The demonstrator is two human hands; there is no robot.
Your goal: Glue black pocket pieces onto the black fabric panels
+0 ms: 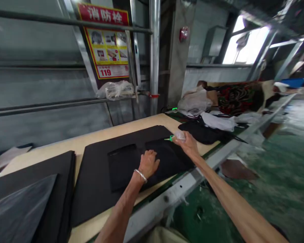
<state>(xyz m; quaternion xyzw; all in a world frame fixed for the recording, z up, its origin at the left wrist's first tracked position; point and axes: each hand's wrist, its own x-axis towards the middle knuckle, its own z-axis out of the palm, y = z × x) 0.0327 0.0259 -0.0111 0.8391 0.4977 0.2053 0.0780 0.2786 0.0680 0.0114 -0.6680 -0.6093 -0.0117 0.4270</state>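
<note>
A flat black fabric panel [96,192] lies on the pale wooden table top [142,126], with a darker rectangular patch or pocket [123,167] stitched or laid on it. My left hand [149,164], a silver bangle at its wrist, rests flat on the panel beside that patch, fingers together and gripping nothing. My right hand [188,143] is at the panel's far edge and holds small green-handled thread snips [171,137], partly wrapped in something translucent. The blades are hidden or too small to tell.
A stack of black fabric [32,199] lies at the table's left. Black cloth [205,133], white cloth [218,121] and a patterned bundle [240,98] are heaped at the far right. A metal rail [167,199] edges the table above a green floor [268,175].
</note>
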